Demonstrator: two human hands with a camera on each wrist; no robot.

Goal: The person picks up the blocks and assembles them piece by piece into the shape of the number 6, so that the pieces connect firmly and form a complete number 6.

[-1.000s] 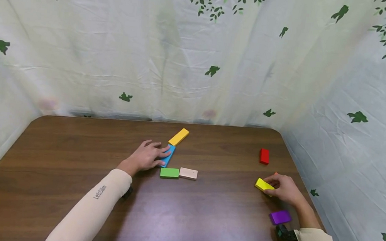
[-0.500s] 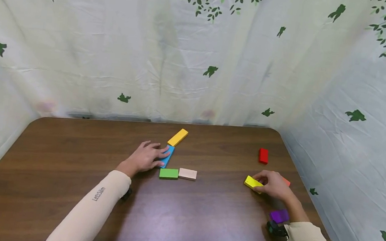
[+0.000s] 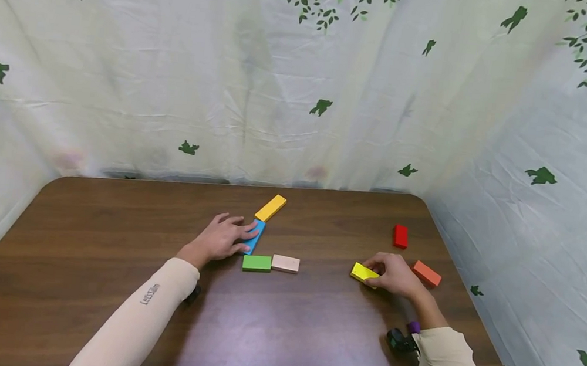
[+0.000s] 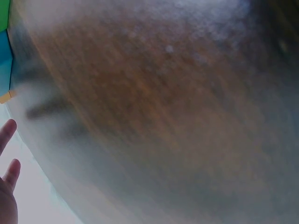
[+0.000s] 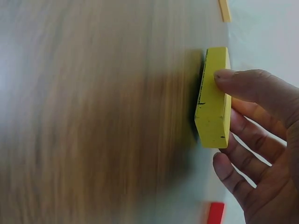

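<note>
My left hand (image 3: pixel 221 238) rests its fingers on a blue block (image 3: pixel 254 243), which lies slanted on the table. An amber block (image 3: pixel 271 208) continues from the blue one's far end; a green block (image 3: pixel 257 264) lies at its near end, with a pale wooden block (image 3: pixel 285 263) end to end beside it. To the right, my right hand (image 3: pixel 396 274) pinches a yellow block (image 3: pixel 361 271) between thumb and fingers. The right wrist view shows the thumb on one face of this yellow block (image 5: pixel 212 107), its fingers behind.
A red block (image 3: pixel 400 236) and an orange-red block (image 3: pixel 426 273) lie near the right edge of the brown table (image 3: pixel 284 335). Most of a purple block (image 3: pixel 414 326) is hidden behind the right wrist. A white leaf-print curtain (image 3: pixel 166 76) closes off the back and sides.
My right hand has moved left with the yellow block, uncovering the orange-red block, while its wrist now covers most of the purple one. The left hand has stayed on the blue block.
</note>
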